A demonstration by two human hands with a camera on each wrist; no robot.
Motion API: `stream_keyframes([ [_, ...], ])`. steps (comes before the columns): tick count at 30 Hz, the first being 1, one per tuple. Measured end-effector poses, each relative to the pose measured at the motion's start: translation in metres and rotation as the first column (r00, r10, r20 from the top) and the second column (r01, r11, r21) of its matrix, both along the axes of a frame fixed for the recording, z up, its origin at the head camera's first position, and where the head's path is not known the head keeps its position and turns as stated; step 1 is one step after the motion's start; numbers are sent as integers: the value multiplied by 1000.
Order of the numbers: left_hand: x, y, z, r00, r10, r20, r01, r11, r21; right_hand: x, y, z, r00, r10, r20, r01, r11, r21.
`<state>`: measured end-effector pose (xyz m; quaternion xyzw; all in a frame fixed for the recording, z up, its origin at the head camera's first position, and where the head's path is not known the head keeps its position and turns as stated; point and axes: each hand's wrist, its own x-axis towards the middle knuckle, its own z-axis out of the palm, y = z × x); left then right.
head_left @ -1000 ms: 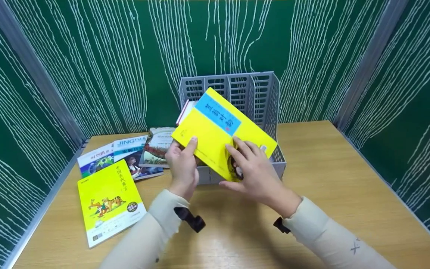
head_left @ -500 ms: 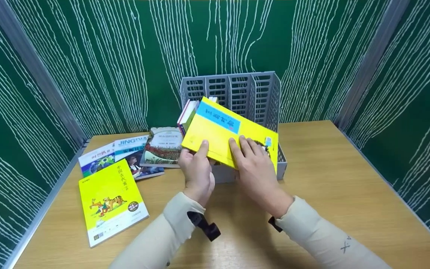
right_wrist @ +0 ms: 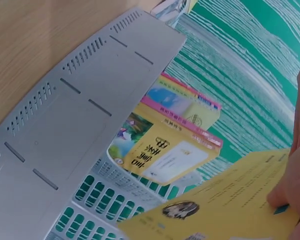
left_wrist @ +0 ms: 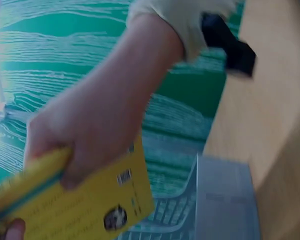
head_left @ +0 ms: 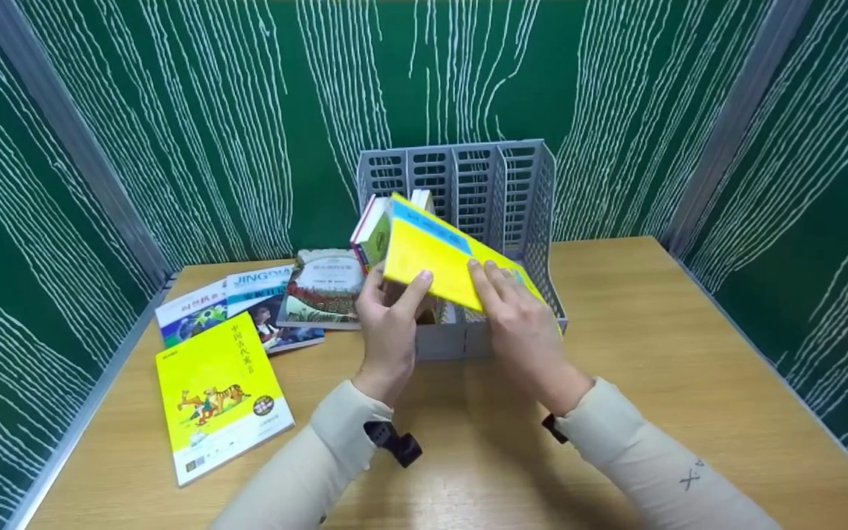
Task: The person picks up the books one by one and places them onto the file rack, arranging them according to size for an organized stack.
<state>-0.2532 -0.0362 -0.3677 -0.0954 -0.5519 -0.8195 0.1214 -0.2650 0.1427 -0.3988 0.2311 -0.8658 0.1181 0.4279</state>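
book (head_left: 435,258), yellow with blue band, held tilted over grey divided rack (head_left: 442,343); left hand (head_left: 387,324) pinches its near left corner, right hand (head_left: 527,338) clasps near edge, thumb underneath; tiger-cover book (head_left: 210,372) lies on table (head_left: 689,368), left.

A wooden table (head_left: 689,383) carries a grey rack (head_left: 453,342) and four overlapping books (head_left: 247,353).

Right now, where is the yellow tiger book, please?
In the head view, the yellow tiger book lies on the table, left of the left hand, beside other books.
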Motion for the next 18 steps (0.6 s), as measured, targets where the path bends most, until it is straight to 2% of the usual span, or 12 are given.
stream_keyframes([
  [2, -3, -5, -2, 997, -17, -77, 15, 1000, -14, -4, 5, 2, 999, 43, 14, -41, 995, -94],
  [4, -7, -10, -3, 991, -29, -131, 26, 999, -28, -8, 9, 5, 994, 98, 46, -85, 971, -222],
  [7, -14, -19, -6, 985, -29, -168, 19, 998, -58, -13, 15, 12, 979, 180, 93, -127, 905, -406],
  [10, -23, -27, -12, 985, -13, -172, -11, 991, -137, -20, 18, 15, 967, 234, 98, -147, 833, -533],
  [14, -36, -36, -25, 987, -22, -157, -26, 954, -297, -29, 18, 14, 951, 303, 54, -201, 743, -639],
  [18, -48, -43, -36, 992, -55, -115, -3, 891, -455, -37, 14, 9, 935, 353, 18, -226, 634, -739],
])
